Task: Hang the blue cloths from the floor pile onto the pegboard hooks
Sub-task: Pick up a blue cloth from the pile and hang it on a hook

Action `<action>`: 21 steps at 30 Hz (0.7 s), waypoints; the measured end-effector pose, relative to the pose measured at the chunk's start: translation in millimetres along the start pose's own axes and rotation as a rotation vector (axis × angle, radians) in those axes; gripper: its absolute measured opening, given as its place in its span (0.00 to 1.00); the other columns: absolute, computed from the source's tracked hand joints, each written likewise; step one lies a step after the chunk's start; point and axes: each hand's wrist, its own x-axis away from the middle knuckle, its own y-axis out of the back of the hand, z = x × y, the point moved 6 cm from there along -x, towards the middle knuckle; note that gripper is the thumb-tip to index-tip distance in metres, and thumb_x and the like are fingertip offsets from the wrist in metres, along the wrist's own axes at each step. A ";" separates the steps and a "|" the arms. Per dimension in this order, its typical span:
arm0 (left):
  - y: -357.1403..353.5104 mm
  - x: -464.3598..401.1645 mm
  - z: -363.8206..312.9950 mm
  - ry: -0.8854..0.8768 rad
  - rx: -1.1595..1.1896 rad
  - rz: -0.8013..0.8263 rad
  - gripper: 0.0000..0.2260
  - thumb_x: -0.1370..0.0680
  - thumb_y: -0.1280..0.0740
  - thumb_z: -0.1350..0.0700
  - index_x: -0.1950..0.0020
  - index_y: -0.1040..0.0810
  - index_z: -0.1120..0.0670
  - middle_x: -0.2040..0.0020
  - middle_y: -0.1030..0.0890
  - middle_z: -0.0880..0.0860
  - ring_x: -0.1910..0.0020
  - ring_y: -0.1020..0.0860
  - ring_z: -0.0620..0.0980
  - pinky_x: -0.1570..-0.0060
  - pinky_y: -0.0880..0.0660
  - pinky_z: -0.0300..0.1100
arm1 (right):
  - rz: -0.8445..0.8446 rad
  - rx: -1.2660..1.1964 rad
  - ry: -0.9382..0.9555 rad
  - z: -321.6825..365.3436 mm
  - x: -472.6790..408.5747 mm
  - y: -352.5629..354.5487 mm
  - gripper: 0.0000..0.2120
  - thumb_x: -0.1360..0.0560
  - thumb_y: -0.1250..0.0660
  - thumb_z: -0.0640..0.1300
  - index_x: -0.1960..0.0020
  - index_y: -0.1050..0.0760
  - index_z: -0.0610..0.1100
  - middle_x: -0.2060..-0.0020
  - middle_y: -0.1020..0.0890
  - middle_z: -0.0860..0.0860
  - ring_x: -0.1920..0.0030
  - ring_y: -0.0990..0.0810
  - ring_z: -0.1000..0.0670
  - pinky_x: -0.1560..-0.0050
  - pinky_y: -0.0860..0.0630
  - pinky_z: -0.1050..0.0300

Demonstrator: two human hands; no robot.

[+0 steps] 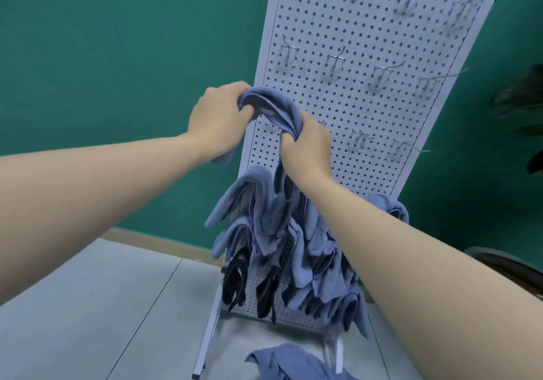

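Note:
A blue cloth (pixel 274 106) is stretched between both hands in front of the white pegboard (pixel 367 91), at its left edge about mid-height. My left hand (pixel 217 118) grips its upper left end. My right hand (pixel 305 147) grips its lower right part, right by a metal hook (pixel 321 123). Several blue cloths (pixel 282 232) hang from hooks on the board's lower half. The floor pile of blue cloths (pixel 291 362) lies at the board's foot, partly cut off by the bottom edge.
Empty metal hooks (pixel 382 71) stick out across the upper pegboard. Black straps (pixel 235 279) hang low on the board. A green wall stands behind; grey floor tiles (pixel 102 306) spread to the left. Dark plant leaves (pixel 520 91) show at the right edge.

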 end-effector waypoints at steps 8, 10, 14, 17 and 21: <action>-41.5 -25.0 20.8 0.019 0.082 0.025 0.07 0.24 0.39 0.52 0.60 0.27 0.53 0.63 0.23 0.51 0.59 0.26 0.59 0.56 0.25 0.53 | -0.013 0.013 -0.105 -26.1 -23.7 -23.4 0.07 0.19 0.40 0.40 0.44 0.26 0.41 0.48 0.21 0.44 0.52 0.25 0.45 0.55 0.26 0.51; -49.2 -29.0 25.6 0.027 0.114 0.023 0.08 0.24 0.39 0.53 0.62 0.29 0.52 0.65 0.24 0.49 0.60 0.28 0.57 0.58 0.27 0.51 | -0.013 0.018 -0.114 -30.9 -30.3 -27.8 0.07 0.19 0.40 0.41 0.44 0.26 0.42 0.45 0.22 0.43 0.43 0.24 0.43 0.49 0.24 0.47; -62.4 -29.4 33.7 0.041 0.156 0.020 0.12 0.22 0.39 0.55 0.65 0.32 0.50 0.68 0.26 0.46 0.63 0.31 0.53 0.63 0.35 0.46 | 0.034 0.081 -0.129 -41.1 -36.9 -36.4 0.07 0.18 0.41 0.40 0.43 0.27 0.42 0.54 0.27 0.49 0.57 0.26 0.47 0.64 0.32 0.55; -68.4 -24.7 38.8 0.010 0.160 0.029 0.11 0.22 0.39 0.56 0.64 0.31 0.48 0.67 0.26 0.44 0.64 0.31 0.50 0.64 0.37 0.44 | 0.036 0.079 -0.096 -44.1 -36.6 -40.2 0.03 0.19 0.42 0.40 0.49 0.29 0.43 0.58 0.28 0.51 0.62 0.29 0.52 0.66 0.33 0.57; -76.2 -11.4 46.7 -0.039 0.164 0.079 0.08 0.22 0.40 0.58 0.60 0.30 0.48 0.66 0.26 0.43 0.66 0.30 0.45 0.65 0.36 0.41 | 0.071 0.082 -0.055 -49.8 -30.6 -48.9 0.06 0.18 0.42 0.40 0.53 0.32 0.46 0.62 0.28 0.52 0.65 0.31 0.55 0.68 0.36 0.59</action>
